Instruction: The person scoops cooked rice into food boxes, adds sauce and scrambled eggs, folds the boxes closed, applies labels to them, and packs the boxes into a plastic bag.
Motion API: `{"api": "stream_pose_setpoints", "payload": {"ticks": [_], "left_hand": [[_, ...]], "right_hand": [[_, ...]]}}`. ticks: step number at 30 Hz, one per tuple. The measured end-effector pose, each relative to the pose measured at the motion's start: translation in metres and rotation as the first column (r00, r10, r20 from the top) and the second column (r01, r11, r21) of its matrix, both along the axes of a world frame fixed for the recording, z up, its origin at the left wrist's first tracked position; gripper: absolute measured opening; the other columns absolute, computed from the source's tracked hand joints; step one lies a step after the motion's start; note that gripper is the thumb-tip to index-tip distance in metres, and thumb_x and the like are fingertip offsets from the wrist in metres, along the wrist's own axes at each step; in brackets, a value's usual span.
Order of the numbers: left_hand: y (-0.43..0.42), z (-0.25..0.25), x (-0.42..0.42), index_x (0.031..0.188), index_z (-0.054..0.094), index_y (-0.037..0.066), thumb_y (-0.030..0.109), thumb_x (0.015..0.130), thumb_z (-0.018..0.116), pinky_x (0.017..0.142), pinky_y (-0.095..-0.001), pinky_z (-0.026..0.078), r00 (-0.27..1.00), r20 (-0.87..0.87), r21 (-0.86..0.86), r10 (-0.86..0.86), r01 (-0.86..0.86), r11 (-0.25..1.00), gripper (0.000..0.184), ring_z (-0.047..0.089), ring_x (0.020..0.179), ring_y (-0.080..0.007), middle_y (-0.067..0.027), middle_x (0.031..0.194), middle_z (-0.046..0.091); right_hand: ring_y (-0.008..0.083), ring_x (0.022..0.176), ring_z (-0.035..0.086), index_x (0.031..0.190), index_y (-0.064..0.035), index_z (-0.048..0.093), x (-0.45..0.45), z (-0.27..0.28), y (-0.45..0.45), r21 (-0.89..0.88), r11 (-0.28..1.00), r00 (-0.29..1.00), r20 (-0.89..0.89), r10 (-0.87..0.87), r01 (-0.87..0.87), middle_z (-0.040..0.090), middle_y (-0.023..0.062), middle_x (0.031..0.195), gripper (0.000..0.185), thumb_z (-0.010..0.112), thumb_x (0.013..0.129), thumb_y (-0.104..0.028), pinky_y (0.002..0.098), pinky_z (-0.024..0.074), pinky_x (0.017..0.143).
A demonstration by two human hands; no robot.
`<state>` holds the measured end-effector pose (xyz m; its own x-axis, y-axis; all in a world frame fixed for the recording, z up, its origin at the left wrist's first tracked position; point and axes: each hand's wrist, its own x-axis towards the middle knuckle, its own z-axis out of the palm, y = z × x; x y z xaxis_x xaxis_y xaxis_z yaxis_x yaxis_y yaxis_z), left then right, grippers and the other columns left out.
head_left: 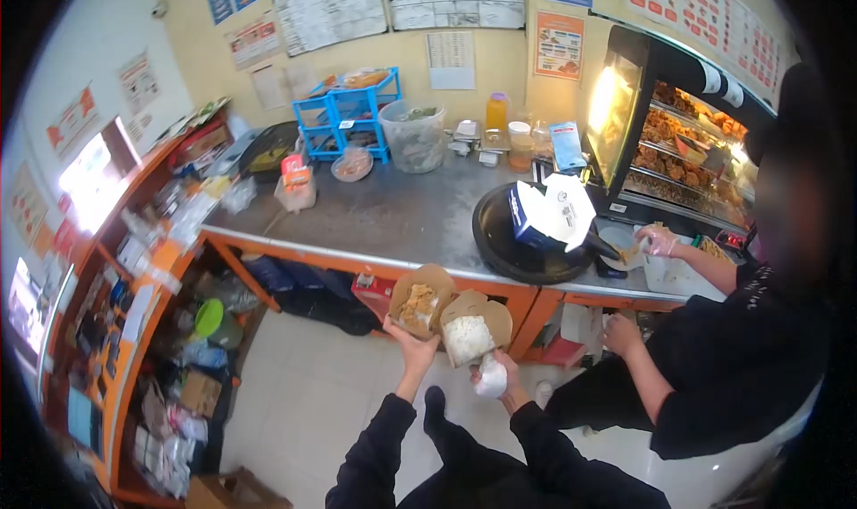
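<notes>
My left hand [414, 346] is closed round an open brown paper box [420, 300] with pieces of golden fried food inside. Beside it, touching, is a second open brown box [474, 328] filled with white rice, held from below by my right hand [502, 372]. A small white bundle [490, 377], perhaps a wrapped item or a cup, is also in my right hand under the rice box. Both boxes are in the air in front of the counter's edge, above the floor.
On the dark counter [357, 223] stand a blue rack [348, 112], a clear bucket [414, 138] and a black round pan [527, 263] bearing a white-and-blue box [551, 211]. A co-worker [741, 357] at right reaches a gloved hand [659, 239] near a lit food warmer [687, 134].
</notes>
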<state>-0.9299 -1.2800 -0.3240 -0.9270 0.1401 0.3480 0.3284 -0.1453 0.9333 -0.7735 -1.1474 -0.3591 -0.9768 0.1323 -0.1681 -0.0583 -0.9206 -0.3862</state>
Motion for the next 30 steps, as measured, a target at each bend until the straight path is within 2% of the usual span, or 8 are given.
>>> {"api": "stream_pose_setpoints", "payload": {"ticks": [6, 14, 16, 20, 25, 27, 29, 30], "left_hand": [[0.060, -0.037, -0.174, 0.135, 0.013, 0.006, -0.004, 0.061, 0.079, 0.106, -0.0372, 0.035, 0.965, -0.048, -0.302, -0.259, 0.234, 0.924, 0.100, 0.038, 0.127, -0.0266, -0.0174, 0.132, 0.034], [0.127, -0.049, -0.302, 0.137, 0.014, 0.005, 0.009, 0.061, 0.087, 0.104, -0.0410, 0.037, 0.846, 0.127, -0.249, -0.518, 0.533, 0.809, 0.106, 0.044, 0.124, -0.0308, -0.0187, 0.127, 0.043], [0.138, -0.057, -0.329, 0.138, 0.019, 0.005, 0.019, 0.059, 0.088, 0.103, -0.0424, 0.037, 0.872, 0.044, -0.523, -0.488, 0.436, 0.732, 0.106, 0.045, 0.121, -0.0353, -0.0201, 0.128, 0.044], [0.162, -0.053, -0.376, 0.140, 0.031, 0.007, 0.036, 0.058, 0.087, 0.101, -0.0478, 0.031, 0.777, -0.020, -0.753, -0.629, 0.402, 0.521, 0.103, 0.038, 0.124, -0.0373, -0.0153, 0.132, 0.045], [0.166, -0.041, -0.410, 0.140, 0.035, 0.010, 0.032, 0.060, 0.084, 0.099, -0.0516, 0.028, 0.750, 0.089, -0.853, -0.655, 0.397, 0.339, 0.096, 0.030, 0.128, -0.0364, -0.0121, 0.138, 0.039], [0.155, -0.053, -0.431, 0.138, 0.033, 0.005, 0.029, 0.064, 0.083, 0.098, -0.0539, 0.027, 0.739, 0.052, -0.876, -0.671, 0.357, 0.325, 0.093, 0.027, 0.127, -0.0367, -0.0170, 0.139, 0.032], [0.145, -0.029, -0.435, 0.130, 0.040, 0.004, 0.015, 0.071, 0.076, 0.100, -0.0493, 0.031, 0.912, 0.102, -0.893, -0.396, 0.260, 0.367, 0.070, 0.033, 0.124, -0.0339, -0.0168, 0.132, 0.040], [0.152, -0.008, -0.438, 0.125, 0.044, 0.005, 0.014, 0.073, 0.074, 0.097, -0.0483, 0.034, 0.887, -0.032, -0.819, -0.460, 0.241, 0.521, 0.061, 0.038, 0.121, -0.0341, -0.0168, 0.127, 0.044]], "right_hand": [[0.0287, 0.071, 0.057, 0.117, -0.0114, 0.055, -0.131, -0.033, 0.027, -0.088, 0.979, 0.983, 0.005, -0.183, 0.182, 0.060, 0.0122, 0.099, 0.039, 0.060, 0.088, -0.037, 0.0411, 0.0479, 0.058], [0.0264, 0.063, 0.065, 0.116, -0.0118, 0.050, -0.244, -0.040, 0.054, 0.132, 0.891, 0.860, 0.232, -0.454, 0.434, 0.064, 0.0120, 0.082, 0.037, 0.059, 0.091, -0.037, 0.0433, 0.0554, 0.058], [0.0230, 0.076, 0.066, 0.127, -0.0126, 0.043, -0.263, -0.035, 0.061, 0.152, 0.892, 0.855, 0.257, -0.451, 0.425, 0.063, 0.0114, 0.098, 0.043, 0.059, 0.092, -0.033, 0.0397, 0.0562, 0.066], [0.0224, 0.116, 0.053, 0.143, -0.0075, 0.033, -0.299, 0.008, 0.057, 0.308, 0.707, 0.663, 0.251, -0.706, 0.637, 0.051, 0.0103, 0.129, 0.064, 0.063, 0.090, -0.024, 0.0354, 0.0473, 0.093], [0.0230, 0.122, 0.049, 0.141, -0.0021, 0.038, -0.317, -0.008, 0.045, 0.787, 0.351, 0.349, 0.185, -0.919, 0.507, 0.048, 0.0124, 0.134, 0.064, 0.067, 0.087, -0.022, 0.0337, 0.0412, 0.100], [0.0229, 0.123, 0.048, 0.140, -0.0012, 0.042, -0.310, -0.008, 0.034, 0.937, 0.157, 0.164, 0.110, -0.980, 0.311, 0.048, 0.0134, 0.136, 0.063, 0.069, 0.086, -0.021, 0.0332, 0.0398, 0.101], [0.0220, 0.115, 0.054, 0.134, -0.0011, 0.048, -0.297, -0.001, 0.017, 0.962, 0.066, 0.065, 0.050, -0.997, 0.266, 0.054, 0.0131, 0.127, 0.055, 0.067, 0.087, -0.021, 0.0331, 0.0438, 0.096], [0.0215, 0.110, 0.057, 0.131, -0.0010, 0.050, -0.292, 0.010, 0.008, 0.969, 0.018, 0.019, 0.014, -1.000, 0.245, 0.058, 0.0129, 0.123, 0.051, 0.067, 0.088, -0.022, 0.0330, 0.0458, 0.094]]}}
